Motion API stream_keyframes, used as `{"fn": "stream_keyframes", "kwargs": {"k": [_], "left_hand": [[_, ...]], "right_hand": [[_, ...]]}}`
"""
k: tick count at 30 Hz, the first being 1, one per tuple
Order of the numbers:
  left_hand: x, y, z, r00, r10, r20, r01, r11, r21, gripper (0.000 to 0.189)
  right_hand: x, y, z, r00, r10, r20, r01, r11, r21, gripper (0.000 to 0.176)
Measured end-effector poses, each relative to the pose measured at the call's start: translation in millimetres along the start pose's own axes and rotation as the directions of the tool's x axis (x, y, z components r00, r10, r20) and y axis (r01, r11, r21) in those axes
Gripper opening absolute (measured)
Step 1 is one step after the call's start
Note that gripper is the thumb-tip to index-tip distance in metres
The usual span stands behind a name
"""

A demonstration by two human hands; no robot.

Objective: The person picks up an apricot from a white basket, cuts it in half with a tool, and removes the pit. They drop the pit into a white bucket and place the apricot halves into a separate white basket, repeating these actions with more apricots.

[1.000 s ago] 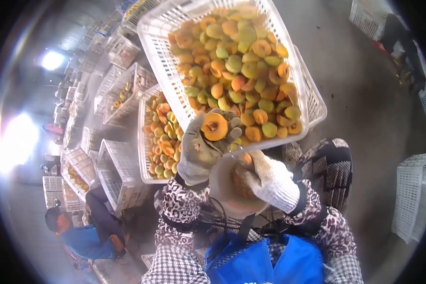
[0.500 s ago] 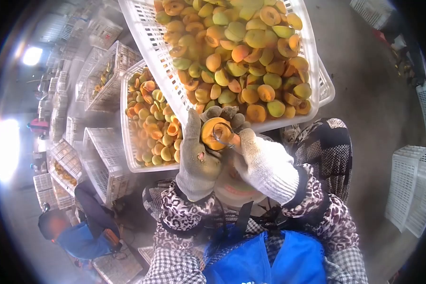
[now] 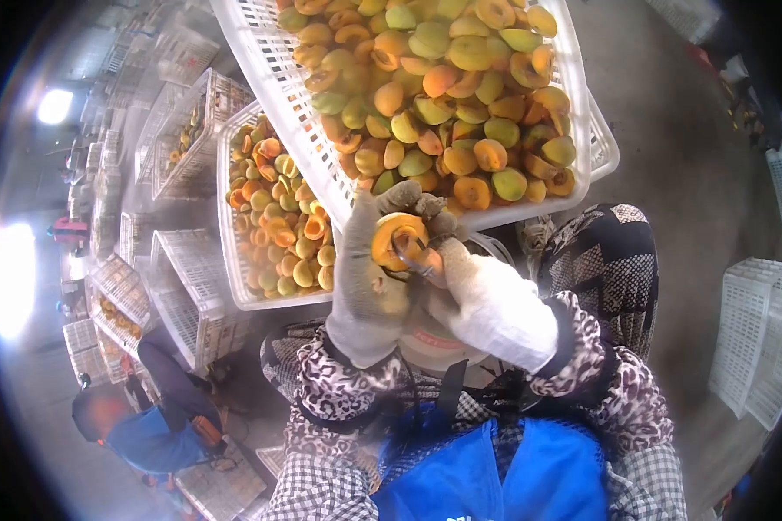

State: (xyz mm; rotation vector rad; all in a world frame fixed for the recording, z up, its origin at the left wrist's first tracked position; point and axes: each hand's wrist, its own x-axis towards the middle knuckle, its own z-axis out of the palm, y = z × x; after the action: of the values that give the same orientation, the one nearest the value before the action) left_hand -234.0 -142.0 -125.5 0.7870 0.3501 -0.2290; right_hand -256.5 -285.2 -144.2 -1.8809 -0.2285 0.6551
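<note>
My left hand [image 3: 369, 300], in a worn grey glove, is cupped palm up around a yellow peach half [image 3: 389, 233], its cut face showing. My right hand [image 3: 500, 304], in a white knitted glove, grips a small pitting knife [image 3: 401, 246] with a curved metal loop. The loop is in the middle of the peach half; my fingers cover most of the handle. Just beyond both hands stands a white plastic crate [image 3: 269, 74] full of peach halves. Below my hands is a whitish bucket [image 3: 427, 346], partly hidden by them.
Another crate [image 3: 291, 303] at left holds pitted peach halves. Empty-looking white crates [image 3: 182, 286] stand farther left, and stacked ones [image 3: 756, 334] at right. A person in blue [image 3: 161, 438] sits at lower left. My patterned knee [image 3: 613, 278] is beside the full crate.
The loop of the pitting knife has turned and sunk deeper into the peach half, and a cut ring now shows around the centre. Both hands stay close together.
</note>
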Motion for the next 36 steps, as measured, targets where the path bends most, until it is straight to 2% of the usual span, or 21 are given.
{"fn": "stream_keyframes", "kwargs": {"k": [1, 2, 3, 4, 5, 7, 10, 12, 17, 18, 20, 21, 23, 25, 29, 30, 31, 32, 33, 34, 36], "left_hand": [[-3.4, 3.0, 4.7, 1.000, -0.013, 0.002, 0.013, 1.000, 0.011, 0.043], [-6.1, 4.4, 6.2, 1.000, -0.029, 0.002, 0.029, 0.999, 0.023, 0.042], [-3.9, 2.1, 0.3, 1.000, 0.024, -0.017, -0.021, 0.988, 0.155, 0.040], [-2.6, 1.6, -0.9, 1.000, 0.019, -0.020, -0.016, 0.988, 0.157, 0.040], [-1.2, 1.2, -1.2, 0.999, 0.000, -0.042, 0.004, 0.993, 0.115, 0.038], [-0.4, -0.3, 1.8, 0.998, -0.023, -0.061, 0.028, 0.997, 0.073, 0.037], [-1.1, -4.7, 6.3, 0.992, 0.027, -0.120, -0.006, 0.986, 0.167, 0.030], [2.1, -9.2, -2.1, 0.994, 0.029, -0.102, 0.003, 0.954, 0.301, 0.028], [6.8, -15.9, -3.7, 0.986, 0.022, -0.165, 0.028, 0.955, 0.295, 0.028], [7.9, -16.9, -1.6, 0.982, 0.039, -0.187, 0.019, 0.954, 0.301, 0.028], [8.4, -18.6, -9.2, 0.981, 0.059, -0.183, 0.009, 0.937, 0.348, 0.028], [9.1, -18.6, -12.2, 0.981, 0.082, -0.178, -0.005, 0.918, 0.396, 0.029], [9.7, -17.6, -13.4, 0.981, 0.060, -0.186, 0.014, 0.929, 0.370, 0.029], [7.1, -17.8, -13.1, 0.980, 0.036, -0.198, 0.033, 0.941, 0.338, 0.030], [4.4, -19.1, -14.9, 0.985, 0.040, -0.166, 0.030, 0.917, 0.398, 0.031], [4.8, -17.2, -20.3, 0.989, 0.009, -0.145, 0.051, 0.915, 0.400, 0.031], [5.5, -15.0, -27.5, 0.989, 0.015, -0.149, 0.047, 0.915, 0.400, 0.031], [5.9, -12.7, -34.4, 1.000, -0.015, 0.000, 0.014, 0.937, 0.348, 0.029], [3.9, -10.9, -39.4, 0.988, -0.032, 0.150, -0.013, 0.957, 0.289, 0.028], [0.2, -11.2, -42.3, 0.989, -0.019, 0.145, -0.023, 0.958, 0.284, 0.028], [-4.5, -6.4, -44.4, 0.991, 0.030, 0.131, -0.092, 0.862, 0.499, 0.025]], "right_hand": [[-1.3, 8.5, 8.1, 0.988, -0.117, -0.100, 0.110, 0.991, -0.079, 0.027], [-2.6, 10.8, 12.6, 0.988, -0.113, -0.101, 0.106, 0.992, -0.072, 0.027], [-3.1, 11.2, 17.8, 0.952, -0.219, -0.213, 0.199, 0.974, -0.111, 0.026], [-3.3, 10.6, 21.0, 0.892, -0.323, -0.316, 0.284, 0.945, -0.164, 0.025], [-2.7, 4.9, 16.6, 0.893, -0.320, -0.316, 0.281, 0.946, -0.163, 0.025], [-0.2, -10.4, 0.6, 0.996, -0.064, -0.057, 0.062, 0.998, -0.032, 0.024], [-3.2, -10.3, 3.0, 0.997, -0.023, -0.074, 0.012, 0.989, -0.148, 0.025], [-2.2, -9.3, 3.4, 0.999, 0.006, -0.049, -0.011, 0.994, -0.110, 0.027], [1.2, -13.5, -7.0, 0.986, 0.146, 0.083, -0.143, 0.989, -0.043, 0.029], [2.3, -13.4, 2.2, 0.986, 0.146, 0.079, -0.143, 0.989, -0.045, 0.029], [9.3, 0.3, 40.2, 0.960, 0.138, -0.245, -0.241, 0.852, -0.465, 0.028], [22.1, 12.0, 31.8, 0.956, 0.283, -0.083, -0.293, 0.943, -0.161, 0.034], [10.7, 2.4, 16.1, 0.978, 0.208, -0.024, -0.209, 0.974, -0.081, 0.032], [10.5, 2.2, 1.1, 0.972, 0.158, 0.173, -0.175, 0.981, 0.082, 0.032], [12.3, 20.9, 1.0, 0.981, 0.001, 0.195, -0.048, 0.970, 0.237, 0.032], [13.8, 12.8, -12.2, 0.900, 0.090, 0.426, -0.265, 0.890, 0.371, 0.032], [14.3, 8.6, -19.0, 0.756, 0.121, 0.644, -0.489, 0.759, 0.431, 0.033], [12.9, 10.9, -16.5, 0.751, 0.120, 0.649, -0.489, 0.762, 0.425, 0.033], [11.4, 15.2, -11.1, 0.812, 0.105, 0.573, -0.437, 0.761, 0.480, 0.034], [13.6, 17.8, -6.7, 0.810, 0.088, 0.580, -0.444, 0.738, 0.508, 0.035], [18.1, 22.9, 1.8, 0.805, 0.055, 0.591, -0.461, 0.687, 0.563, 0.037]]}}
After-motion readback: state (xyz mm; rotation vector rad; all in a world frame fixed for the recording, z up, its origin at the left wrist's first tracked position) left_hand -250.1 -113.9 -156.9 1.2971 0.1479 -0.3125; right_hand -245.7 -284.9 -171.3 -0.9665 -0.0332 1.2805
